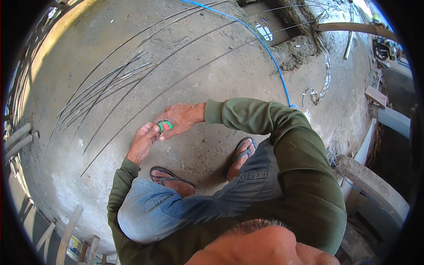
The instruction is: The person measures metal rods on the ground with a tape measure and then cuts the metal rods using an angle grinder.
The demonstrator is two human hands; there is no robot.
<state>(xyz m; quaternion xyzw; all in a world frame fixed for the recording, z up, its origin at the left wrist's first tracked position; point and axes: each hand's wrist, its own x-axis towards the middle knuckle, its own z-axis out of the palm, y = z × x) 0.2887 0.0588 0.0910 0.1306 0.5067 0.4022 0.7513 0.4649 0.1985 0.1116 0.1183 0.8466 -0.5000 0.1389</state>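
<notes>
Apparently handling a green-and-red case [165, 126], likely a tape measure | right hand [183, 118] gripped it; left hand [142, 140] touched its edge, pinch unclear | case was between them, near thin rods [115, 82] | next move seemingly called for steady holding

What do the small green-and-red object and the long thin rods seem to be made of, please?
The green-and-red object is probably smooth plastic, from its bright colours. The long rods look like dull steel, being slim, uniform and dark.
</notes>
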